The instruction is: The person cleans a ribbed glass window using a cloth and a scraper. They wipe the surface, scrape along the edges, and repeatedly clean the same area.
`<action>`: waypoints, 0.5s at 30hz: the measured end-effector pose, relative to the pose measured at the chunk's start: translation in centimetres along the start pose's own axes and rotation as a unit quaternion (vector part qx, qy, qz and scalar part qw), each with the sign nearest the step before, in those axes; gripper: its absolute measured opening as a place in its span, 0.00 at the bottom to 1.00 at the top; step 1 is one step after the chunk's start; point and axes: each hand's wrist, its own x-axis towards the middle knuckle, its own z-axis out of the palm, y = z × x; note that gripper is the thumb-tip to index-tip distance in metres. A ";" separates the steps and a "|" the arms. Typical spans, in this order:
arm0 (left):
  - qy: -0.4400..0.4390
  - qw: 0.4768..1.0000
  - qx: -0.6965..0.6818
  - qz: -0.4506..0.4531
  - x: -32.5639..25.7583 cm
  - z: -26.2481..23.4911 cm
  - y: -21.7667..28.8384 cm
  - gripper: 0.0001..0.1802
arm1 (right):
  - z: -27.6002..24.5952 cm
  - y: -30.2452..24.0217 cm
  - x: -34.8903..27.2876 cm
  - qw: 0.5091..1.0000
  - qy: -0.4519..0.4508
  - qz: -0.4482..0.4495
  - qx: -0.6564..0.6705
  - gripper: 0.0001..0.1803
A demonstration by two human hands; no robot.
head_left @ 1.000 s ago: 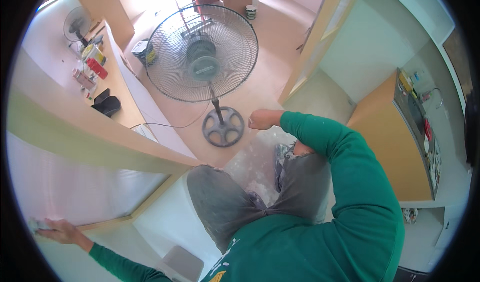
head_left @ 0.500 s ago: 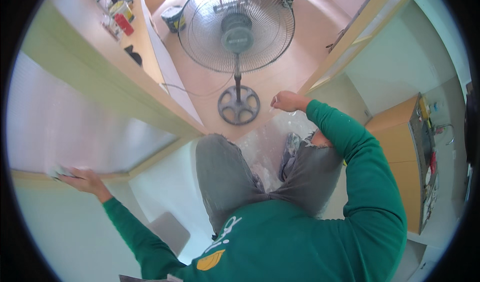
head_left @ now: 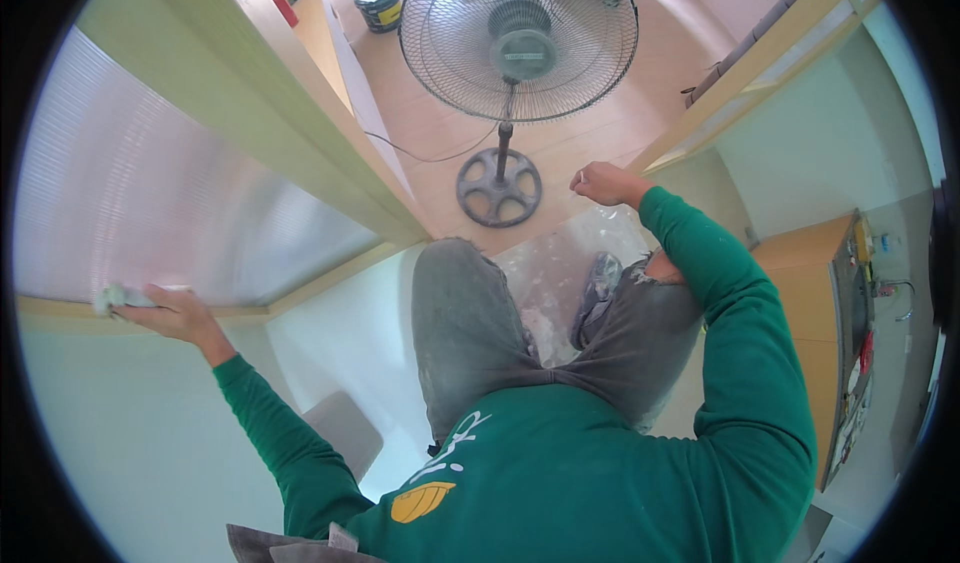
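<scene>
My left hand reaches far out to the left, its fingers closed on a crumpled pale cloth. The cloth rests at the lower wooden rail of a light frame, against a translucent ribbed panel. My right hand is raised over my right knee, with the fingers curled in a pinch. Something small and white shows at its fingertips, too small to name. Behind that hand stands a grey pedestal fan on a round base.
A dark bucket stands on the floor beyond the fan, whose cord trails leftward. A spattered plastic sheet lies under my feet. At right are a wooden cabinet and a framed partition; a grey seat is at lower left.
My view has tilted, so the fan and floor sit higher and farther right. My left hand still holds the cloth by the rail; my right hand keeps its pinch.
</scene>
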 end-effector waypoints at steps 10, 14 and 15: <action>-0.056 0.992 -0.035 -0.105 -6.6 0.1 -0.7 0.36 | 0.5 0.6 -0.9 0.989 0.144 0.033 0.000 0.18; -0.045 0.990 -0.044 -0.129 -6.8 0.3 -0.9 0.35 | -0.8 -1.4 -1.2 0.999 -0.011 0.038 0.010 0.16; -0.045 0.990 -0.046 -0.126 -7.1 0.1 -1.1 0.35 | -0.8 -1.3 -1.2 0.998 -0.051 0.029 -0.002 0.15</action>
